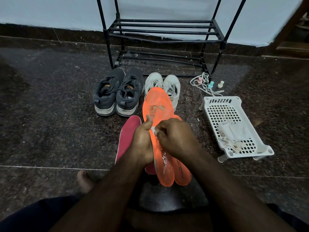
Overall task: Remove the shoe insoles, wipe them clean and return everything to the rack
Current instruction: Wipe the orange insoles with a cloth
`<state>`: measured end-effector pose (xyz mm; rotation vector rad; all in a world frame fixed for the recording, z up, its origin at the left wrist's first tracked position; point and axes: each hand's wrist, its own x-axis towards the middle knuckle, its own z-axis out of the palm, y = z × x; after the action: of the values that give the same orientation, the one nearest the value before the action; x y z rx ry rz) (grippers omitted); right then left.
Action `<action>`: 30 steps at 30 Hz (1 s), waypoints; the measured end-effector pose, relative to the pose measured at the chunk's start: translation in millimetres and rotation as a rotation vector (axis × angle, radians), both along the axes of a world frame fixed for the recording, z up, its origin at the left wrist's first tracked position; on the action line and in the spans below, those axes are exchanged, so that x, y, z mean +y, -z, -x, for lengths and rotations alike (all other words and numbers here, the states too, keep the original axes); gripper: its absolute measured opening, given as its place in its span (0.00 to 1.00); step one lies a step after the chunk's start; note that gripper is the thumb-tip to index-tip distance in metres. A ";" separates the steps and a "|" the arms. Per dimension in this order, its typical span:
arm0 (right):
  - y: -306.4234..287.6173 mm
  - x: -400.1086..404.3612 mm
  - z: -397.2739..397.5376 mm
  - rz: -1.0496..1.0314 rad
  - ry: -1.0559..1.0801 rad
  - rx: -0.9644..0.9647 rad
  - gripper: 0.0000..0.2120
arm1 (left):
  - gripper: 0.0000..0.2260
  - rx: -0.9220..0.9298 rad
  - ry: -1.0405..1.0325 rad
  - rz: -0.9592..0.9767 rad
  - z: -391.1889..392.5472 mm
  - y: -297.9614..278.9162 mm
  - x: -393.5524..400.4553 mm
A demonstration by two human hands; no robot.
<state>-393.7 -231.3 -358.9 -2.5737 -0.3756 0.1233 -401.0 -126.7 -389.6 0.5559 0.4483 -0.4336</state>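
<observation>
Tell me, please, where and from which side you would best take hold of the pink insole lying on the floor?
Probably by its rounded toe end, from the left. The pink insole lies flat, toe toward the dark shoes; that end and its left edge are bare, while the left hand and the orange insole cover its right side and heel.

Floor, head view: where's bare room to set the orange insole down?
Bare floor left of the dark shoes; also between the white shoes and the white basket. Crowded: around both hands, red insole, second orange one; laces and bottles by the rack.
</observation>
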 end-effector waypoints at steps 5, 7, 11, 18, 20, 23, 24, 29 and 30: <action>-3.6 1.6 4.4 0.086 -0.068 0.066 0.08 | 0.29 0.024 -0.017 -0.063 -2.5 -3.0 2.7; -7.6 -1.0 6.3 0.033 -0.071 0.137 0.06 | 0.30 0.007 -0.028 -0.071 -3.4 -3.2 3.3; -12.0 -6.8 3.9 -0.114 0.032 0.119 0.04 | 0.33 -0.023 -0.028 -0.041 -3.0 -5.1 3.0; -2.3 0.4 2.5 -0.005 -0.071 0.023 0.06 | 0.28 -0.002 -0.011 -0.050 -0.9 -5.7 4.5; -5.0 -2.0 3.8 -0.009 -0.107 0.058 0.08 | 0.26 -0.002 -0.016 -0.101 -1.0 -7.2 4.7; -9.6 -6.5 6.9 -0.073 -0.120 0.128 0.09 | 0.30 0.001 -0.047 -0.129 -2.8 -5.3 5.0; -10.3 -7.6 7.4 -0.118 -0.102 0.153 0.09 | 0.31 -0.001 -0.053 -0.116 -3.1 -5.7 5.0; -12.2 -11.7 0.6 -0.176 -0.025 0.130 0.11 | 0.30 -0.009 -0.034 0.000 -2.8 -6.4 5.1; -12.5 -11.4 0.5 -0.134 -0.042 0.094 0.10 | 0.29 -0.017 -0.037 -0.002 -2.7 -6.0 5.2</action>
<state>-394.2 -242.7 -346.4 -2.4185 -0.3899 0.2255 -398.3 -121.4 -383.6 0.5516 0.4425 -0.3928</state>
